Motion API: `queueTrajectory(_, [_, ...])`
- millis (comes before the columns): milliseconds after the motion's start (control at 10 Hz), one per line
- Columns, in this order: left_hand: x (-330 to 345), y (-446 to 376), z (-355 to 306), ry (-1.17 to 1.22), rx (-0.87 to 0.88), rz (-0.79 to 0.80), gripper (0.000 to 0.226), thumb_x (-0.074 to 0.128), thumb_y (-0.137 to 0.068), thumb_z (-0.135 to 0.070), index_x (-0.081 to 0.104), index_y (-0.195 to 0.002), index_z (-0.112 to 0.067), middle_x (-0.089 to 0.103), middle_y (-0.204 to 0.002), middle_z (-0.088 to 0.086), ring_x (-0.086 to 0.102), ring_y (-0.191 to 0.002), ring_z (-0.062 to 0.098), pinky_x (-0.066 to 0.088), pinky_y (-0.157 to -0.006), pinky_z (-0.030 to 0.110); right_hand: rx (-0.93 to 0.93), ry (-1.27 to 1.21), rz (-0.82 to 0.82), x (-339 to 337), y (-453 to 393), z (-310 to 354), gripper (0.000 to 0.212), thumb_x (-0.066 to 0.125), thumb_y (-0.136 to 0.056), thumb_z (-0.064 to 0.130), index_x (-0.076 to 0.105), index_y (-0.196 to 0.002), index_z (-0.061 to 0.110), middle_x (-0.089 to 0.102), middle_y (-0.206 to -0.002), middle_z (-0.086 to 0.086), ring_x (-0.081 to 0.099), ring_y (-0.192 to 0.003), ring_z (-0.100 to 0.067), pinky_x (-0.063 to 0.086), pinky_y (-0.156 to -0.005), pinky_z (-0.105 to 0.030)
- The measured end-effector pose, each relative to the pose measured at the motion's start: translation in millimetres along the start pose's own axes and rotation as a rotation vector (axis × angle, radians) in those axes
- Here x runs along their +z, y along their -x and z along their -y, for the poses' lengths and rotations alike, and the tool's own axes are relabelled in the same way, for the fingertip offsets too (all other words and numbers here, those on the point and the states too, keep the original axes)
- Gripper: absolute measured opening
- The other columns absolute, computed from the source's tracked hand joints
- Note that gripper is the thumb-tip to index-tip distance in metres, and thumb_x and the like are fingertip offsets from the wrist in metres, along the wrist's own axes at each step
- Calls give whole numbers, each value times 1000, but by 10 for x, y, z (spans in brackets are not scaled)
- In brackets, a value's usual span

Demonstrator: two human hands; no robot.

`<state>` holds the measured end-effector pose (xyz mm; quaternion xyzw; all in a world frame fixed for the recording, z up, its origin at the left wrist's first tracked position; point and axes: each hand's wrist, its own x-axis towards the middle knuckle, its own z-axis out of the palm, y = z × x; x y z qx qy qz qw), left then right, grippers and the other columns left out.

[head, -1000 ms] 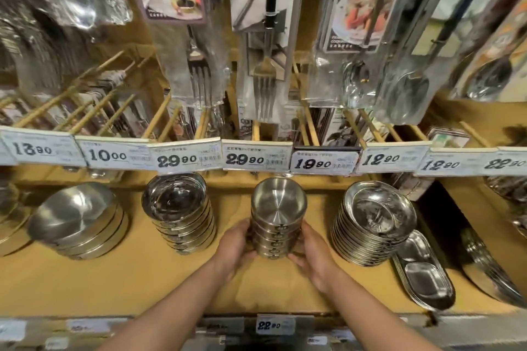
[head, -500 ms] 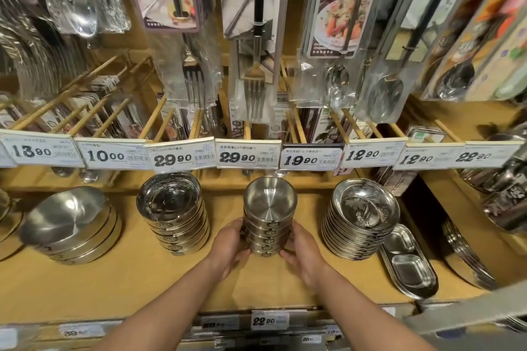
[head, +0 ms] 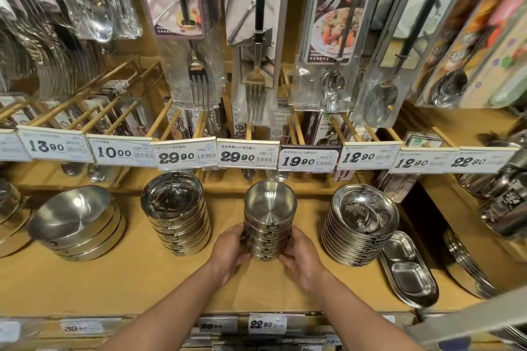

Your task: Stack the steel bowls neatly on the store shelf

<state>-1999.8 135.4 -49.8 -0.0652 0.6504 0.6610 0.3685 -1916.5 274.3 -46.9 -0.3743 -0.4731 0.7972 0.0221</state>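
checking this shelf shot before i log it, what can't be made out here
Head view only:
- Base of the small bowl stack: the left hand and right hand cover its lower sides, so the exact bowl count is unclear.
- Fine print on the price tags: too small to read.
- Steel ware at far right: blurred and cut off by the frame edge.
- Lower shelf tags: partly hidden by the forearms.

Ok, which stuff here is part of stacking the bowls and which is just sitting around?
Part of the job:
small bowl stack
left hand
right hand
shelf

Just sitting around:
wide bowl stack
plate stack
divided trays
hanging forks
price tags
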Motion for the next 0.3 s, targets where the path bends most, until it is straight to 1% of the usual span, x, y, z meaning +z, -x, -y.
queueTrajectory(100, [26, 22, 23, 4, 29, -1, 35, 35, -108, -23, 69, -112, -14, 78, -99, 1, 70, -100, 19, 55, -64, 26, -10, 31, 5, -7, -7, -8, 35, 35, -108, 28, 64, -122, 14, 69, -125, -4, 57, -124, -21, 37, -115, -51])
queueTrajectory(200, [17, -6, 51, 21, 23, -4, 33, 37, -108, -23, 67, -115, -10, 76, -106, 7, 68, -105, 24, 59, -76, 34, -20, 62, 3, -43, 1, -16, 35, 35, -108, 28, 65, -121, 16, 70, -124, -4, 59, -121, -20, 40, -113, -50])
queueTrajectory(300, [-81, 11, 95, 54, 26, -43, 28, 40, -107, -23, 63, -116, -8, 68, -117, 13, 63, -111, 27, 54, -99, 48, -21, 59, -29, -90, 62, -1, 31, 37, -108, 26, 63, -115, 13, 67, -121, -6, 58, -118, -21, 43, -111, -48])
